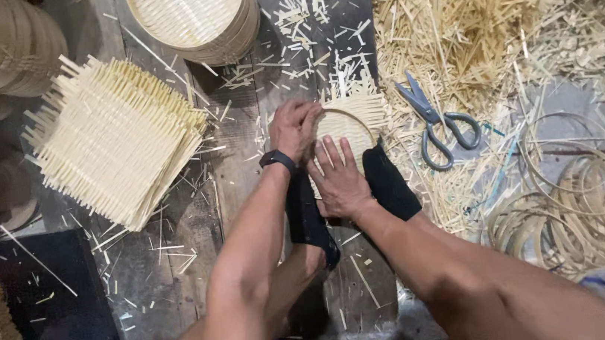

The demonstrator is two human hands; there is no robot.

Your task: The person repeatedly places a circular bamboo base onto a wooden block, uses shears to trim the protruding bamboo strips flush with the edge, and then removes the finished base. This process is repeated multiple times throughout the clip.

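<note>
1. Woven bamboo mat (357, 115) with a round hoop (346, 124) pressed onto it lies on the wooden floor (240, 146), held down by our two black-socked feet (308, 222).
2. Far left, a stack of square woven mats (112, 137) sits well apart; finished round trays (189, 17) sit above it.
3. Our left hand (294, 129), wearing a black wristband, curls its fingers over the hoop's left edge, gripping it.
4. Our right hand (337, 177) lies flat, fingers spread, pressing the mat.
5. Scissors (436, 122) rest just right, beside loose bamboo hoops (583, 200).
</note>
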